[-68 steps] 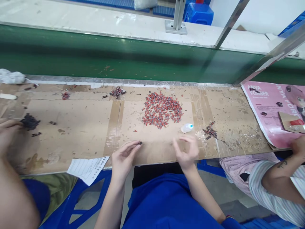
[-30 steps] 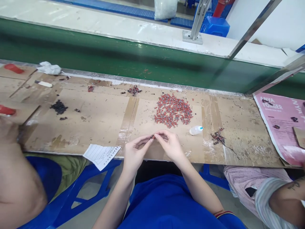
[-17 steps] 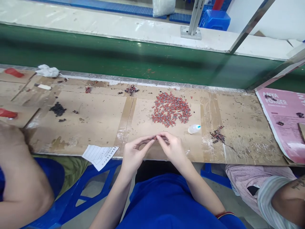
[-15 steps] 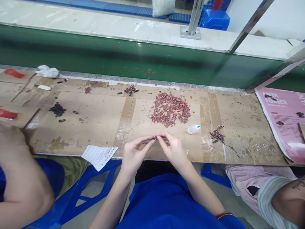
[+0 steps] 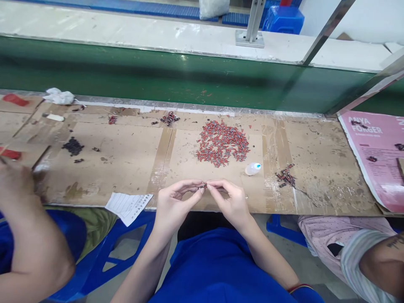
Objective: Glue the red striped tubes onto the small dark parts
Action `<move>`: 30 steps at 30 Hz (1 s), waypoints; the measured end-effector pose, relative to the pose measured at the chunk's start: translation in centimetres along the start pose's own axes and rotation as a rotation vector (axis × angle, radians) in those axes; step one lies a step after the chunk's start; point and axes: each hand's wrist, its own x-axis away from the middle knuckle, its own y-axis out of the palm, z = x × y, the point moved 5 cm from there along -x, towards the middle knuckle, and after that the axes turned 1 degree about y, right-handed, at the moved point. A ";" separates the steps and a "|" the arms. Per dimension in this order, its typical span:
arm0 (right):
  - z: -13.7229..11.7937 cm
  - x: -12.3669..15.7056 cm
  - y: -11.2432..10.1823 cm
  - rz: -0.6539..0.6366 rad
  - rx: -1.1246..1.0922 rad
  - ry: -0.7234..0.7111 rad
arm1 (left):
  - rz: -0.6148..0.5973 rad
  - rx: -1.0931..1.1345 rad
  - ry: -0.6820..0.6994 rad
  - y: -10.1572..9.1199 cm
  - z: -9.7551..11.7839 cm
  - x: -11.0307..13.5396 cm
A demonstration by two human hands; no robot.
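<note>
My left hand (image 5: 176, 202) and my right hand (image 5: 230, 200) meet fingertip to fingertip over the front edge of the cardboard-covered bench (image 5: 126, 160). Both pinch one tiny dark and red part (image 5: 203, 185) between them. Just beyond my hands lies a pile of small red parts (image 5: 222, 143). A small clear glue bottle with a blue tip (image 5: 253, 168) lies on its side to the right of the pile. A little heap of dark joined parts (image 5: 285, 176) sits further right.
A green conveyor belt (image 5: 158, 75) runs along the back. A lined paper slip (image 5: 128, 206) hangs over the front edge. Black bits (image 5: 72, 146) lie at left. A co-worker's arm (image 5: 28, 235) is at left, another person's arm (image 5: 383, 261) at right. A pink poster (image 5: 375, 147) covers the right end.
My hands came together from apart and now pinch the small part between them. The view has shifted slightly; the co-worker's arm at left has moved.
</note>
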 end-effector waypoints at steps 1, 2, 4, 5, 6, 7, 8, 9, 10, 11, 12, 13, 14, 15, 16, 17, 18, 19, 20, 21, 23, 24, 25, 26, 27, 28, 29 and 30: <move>0.3 0.0 -0.1 -0.014 -0.074 0.059 | -0.004 0.015 -0.010 0.1 0.1 0.0; 0.6 -0.1 -0.1 -0.030 -0.151 0.121 | -0.011 0.028 -0.019 0.2 0.2 0.0; 1.0 -0.2 -0.3 -0.055 -0.285 0.228 | -0.033 0.047 -0.034 0.5 0.5 -0.1; 1.2 -0.2 -0.5 -0.058 -0.335 0.265 | -0.048 0.055 -0.041 0.6 0.7 -0.1; 1.3 -0.2 -0.6 -0.055 -0.372 0.289 | -0.063 0.061 -0.047 0.7 0.8 -0.1; 1.3 -0.1 -0.8 -0.047 -0.399 0.305 | -0.078 0.066 -0.053 0.8 1.0 -0.1; 1.3 -0.1 -0.9 -0.040 -0.417 0.316 | -0.091 0.070 -0.057 0.9 1.1 -0.1; 1.3 0.0 -1.0 -0.035 -0.430 0.321 | -0.104 0.071 -0.060 1.0 1.2 -0.1; 1.3 0.1 -1.0 -0.030 -0.437 0.320 | -0.115 0.072 -0.061 1.0 1.3 0.0; 1.3 0.2 -1.0 -0.028 -0.440 0.314 | -0.122 0.072 -0.059 1.0 1.4 0.0; 1.2 0.3 -1.0 -0.025 -0.440 0.303 | -0.128 0.072 -0.056 1.0 1.5 0.0; 1.1 0.4 -1.0 -0.019 -0.434 0.287 | -0.133 0.072 -0.053 1.0 1.6 0.0; 1.1 0.5 -1.0 -0.010 -0.421 0.267 | -0.135 0.072 -0.050 1.1 1.6 0.0; 1.0 0.6 -1.0 0.000 -0.399 0.244 | -0.138 0.068 -0.045 1.1 1.7 -0.1; 0.9 0.7 -1.1 0.014 -0.363 0.212 | -0.139 0.062 -0.039 1.1 1.7 -0.1; 0.8 0.7 -1.3 0.028 -0.310 0.167 | -0.140 0.052 -0.032 1.2 1.7 -0.1; 0.6 0.7 -1.5 0.039 -0.240 0.107 | -0.138 0.037 -0.020 1.3 1.6 -0.1; 0.3 0.7 -1.7 0.047 -0.161 0.034 | -0.134 0.017 -0.006 1.4 1.6 0.0; -0.1 0.8 -1.9 0.051 -0.081 -0.047 | -0.129 -0.005 0.010 1.4 1.5 0.0; -0.4 0.8 -2.1 0.054 -0.010 -0.126 | -0.126 -0.025 0.027 1.5 1.4 0.1; -0.9 0.9 -2.4 0.052 0.081 -0.228 | -0.131 -0.050 0.049 1.7 1.0 0.2; -0.9 0.9 -2.6 0.057 0.097 -0.241 | -0.140 -0.050 0.053 1.9 0.8 0.2; -0.8 0.9 -2.7 0.064 0.101 -0.231 | -0.152 -0.042 0.053 2.0 0.7 0.2; -0.6 1.0 -2.8 0.073 0.094 -0.206 | -0.162 -0.031 0.051 2.1 0.5 0.2; -0.4 1.0 -2.9 0.084 0.082 -0.175 | -0.172 -0.020 0.046 2.2 0.3 0.2; -0.2 1.0 -2.9 0.094 0.067 -0.146 | -0.180 -0.010 0.042 2.3 0.2 0.2; 0.0 1.0 -2.9 0.102 0.053 -0.121 | -0.188 -0.004 0.037 2.4 0.1 0.2; 0.1 1.0 -2.8 0.104 0.040 -0.102 | -0.193 0.000 0.030 2.5 0.1 0.2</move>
